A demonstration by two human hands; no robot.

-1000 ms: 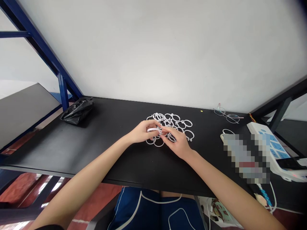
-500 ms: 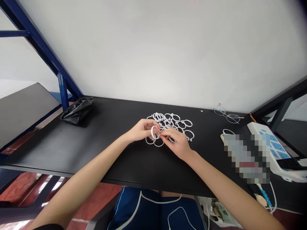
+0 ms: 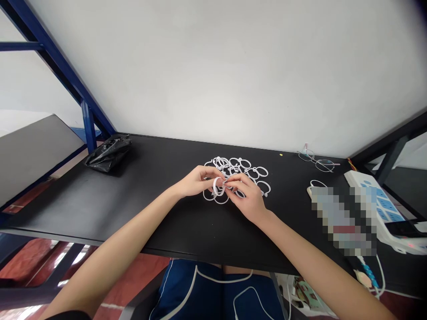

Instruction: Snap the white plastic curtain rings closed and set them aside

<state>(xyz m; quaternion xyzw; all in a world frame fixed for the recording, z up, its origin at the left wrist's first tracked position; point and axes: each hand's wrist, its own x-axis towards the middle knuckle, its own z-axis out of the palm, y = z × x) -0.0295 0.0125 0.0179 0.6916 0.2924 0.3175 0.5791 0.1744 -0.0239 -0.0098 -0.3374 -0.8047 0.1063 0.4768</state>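
Observation:
Both my hands meet over a pile of white looped cable ties (image 3: 248, 171) on the black table (image 3: 143, 200). My left hand (image 3: 195, 182) pinches one white looped tie (image 3: 217, 186), held upright just above the pile's near edge. The fingertips of my right hand (image 3: 248, 198) are pinched on the same loop from the right side. Several closed loops lie flat behind and under the hands.
A crumpled black plastic bag (image 3: 107, 153) sits at the table's far left. Glasses (image 3: 316, 161) lie at the far right, near a white and blue power strip (image 3: 380, 202) and a blurred patch. Blue steel frame bars (image 3: 88, 126) rise at left.
The loop in my hands has turned from lying flat to standing upright, and my right fingers have closed in on it. The hands stayed in the same place.

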